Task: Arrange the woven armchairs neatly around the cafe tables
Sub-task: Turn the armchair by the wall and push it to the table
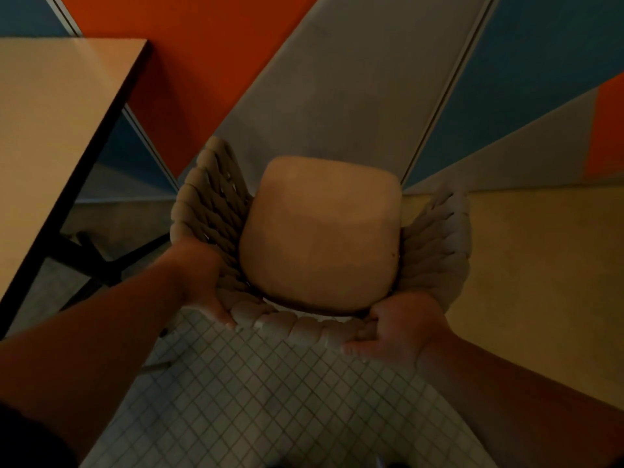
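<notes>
A woven armchair (216,204) with thick pale rope arms and a tan seat cushion (320,238) stands right below me, seen from above and behind. My left hand (202,282) grips the left end of its curved backrest rim. My right hand (398,325) grips the right end of the same rim. A cafe table (50,136) with a light top and dark edge stands to the left of the chair, apart from it. The chair's legs are hidden under the seat.
The table's dark metal base (91,255) spreads on the floor near the chair's left arm. The floor has white small tiles (270,400) near me, a yellow area (540,282) at right, and orange, grey and blue panels ahead.
</notes>
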The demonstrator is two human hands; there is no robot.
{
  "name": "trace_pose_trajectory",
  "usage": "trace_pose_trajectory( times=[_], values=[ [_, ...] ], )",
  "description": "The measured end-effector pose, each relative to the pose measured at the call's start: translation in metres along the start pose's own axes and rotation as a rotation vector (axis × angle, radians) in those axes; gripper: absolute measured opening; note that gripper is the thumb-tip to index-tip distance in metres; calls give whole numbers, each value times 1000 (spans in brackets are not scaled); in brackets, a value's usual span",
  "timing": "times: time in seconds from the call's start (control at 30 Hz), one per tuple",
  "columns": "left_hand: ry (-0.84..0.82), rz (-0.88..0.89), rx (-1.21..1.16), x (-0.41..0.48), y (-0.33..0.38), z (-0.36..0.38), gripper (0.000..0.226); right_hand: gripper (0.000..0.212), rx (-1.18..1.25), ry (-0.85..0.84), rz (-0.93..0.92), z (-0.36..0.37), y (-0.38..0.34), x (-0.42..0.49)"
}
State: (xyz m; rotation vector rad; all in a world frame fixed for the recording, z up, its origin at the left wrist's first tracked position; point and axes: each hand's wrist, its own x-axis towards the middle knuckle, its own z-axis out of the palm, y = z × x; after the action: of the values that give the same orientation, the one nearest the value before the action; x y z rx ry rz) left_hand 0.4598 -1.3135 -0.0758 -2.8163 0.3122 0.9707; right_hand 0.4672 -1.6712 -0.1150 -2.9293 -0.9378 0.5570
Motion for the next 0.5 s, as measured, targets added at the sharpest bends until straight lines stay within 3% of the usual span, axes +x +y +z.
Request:
trace_pose_trajectory(
  times=[0.17, 0.5],
  values=[
    [51, -49, -27, 1, 13, 16, 130, 126, -29, 53, -49, 0, 21, 1],
    [155, -134, -141, -12, 71, 37, 91, 122, -193, 84, -252, -13, 82, 7]
  ],
)
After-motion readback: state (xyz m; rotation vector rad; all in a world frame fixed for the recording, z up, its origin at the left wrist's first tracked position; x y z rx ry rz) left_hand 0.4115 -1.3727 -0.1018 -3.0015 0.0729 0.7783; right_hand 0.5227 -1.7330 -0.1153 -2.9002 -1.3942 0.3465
